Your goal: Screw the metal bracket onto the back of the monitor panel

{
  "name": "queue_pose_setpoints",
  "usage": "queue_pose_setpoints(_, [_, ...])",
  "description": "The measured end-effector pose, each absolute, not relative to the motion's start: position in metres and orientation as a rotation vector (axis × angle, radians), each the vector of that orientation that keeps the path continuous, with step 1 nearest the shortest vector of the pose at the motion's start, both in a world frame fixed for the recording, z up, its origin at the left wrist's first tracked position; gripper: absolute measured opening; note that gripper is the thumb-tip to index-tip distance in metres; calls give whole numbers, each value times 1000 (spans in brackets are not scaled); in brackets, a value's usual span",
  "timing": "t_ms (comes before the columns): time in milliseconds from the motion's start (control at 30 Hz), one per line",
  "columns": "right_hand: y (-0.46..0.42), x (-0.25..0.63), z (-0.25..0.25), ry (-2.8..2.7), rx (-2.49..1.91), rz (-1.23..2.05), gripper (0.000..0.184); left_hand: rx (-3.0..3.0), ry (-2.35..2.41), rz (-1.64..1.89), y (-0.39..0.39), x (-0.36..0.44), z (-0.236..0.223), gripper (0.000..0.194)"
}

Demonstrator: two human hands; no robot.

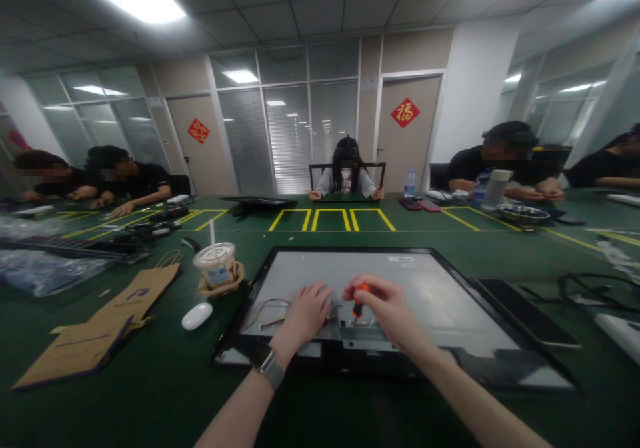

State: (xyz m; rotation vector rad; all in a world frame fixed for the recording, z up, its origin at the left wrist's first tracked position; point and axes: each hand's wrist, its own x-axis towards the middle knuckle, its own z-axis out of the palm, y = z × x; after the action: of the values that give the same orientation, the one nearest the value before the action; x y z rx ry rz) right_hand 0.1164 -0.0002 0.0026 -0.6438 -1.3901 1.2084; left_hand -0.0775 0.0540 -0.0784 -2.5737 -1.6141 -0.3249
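Note:
A flat display panel (430, 288) in a black frame lies face down on the green table in front of me. My right hand (387, 308) is closed around a small screwdriver with an orange-and-black handle (358, 301), held upright over a metal bracket (357, 328) near the panel's front edge. My left hand (307, 311), with a watch on the wrist, rests on the panel just left of the bracket, fingers curled down beside thin coloured wires (273, 311). Whether it holds anything is hidden.
A plastic drink cup with a straw (216, 265), a white mouse (197, 315) and a brown paper bag (100, 328) lie to the left. A dark flat slab (525, 311) lies to the right. Several people sit around the far side of the table.

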Motion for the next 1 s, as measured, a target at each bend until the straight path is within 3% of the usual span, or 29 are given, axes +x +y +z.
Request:
queue_pose_setpoints(367, [-1,120,5,-1488,-688,722,25,-2568,-1647,-362,53,-77,-76,36])
queue_pose_setpoints(700, [-3,123,8,-1603,-642,703,28,-2574,-1635,-371,52,-77,-75,34])
queue_pose_setpoints(1000, [2,124,7,-1482,-622,743,17,-2591,-1636,-330,51,-78,-75,36])
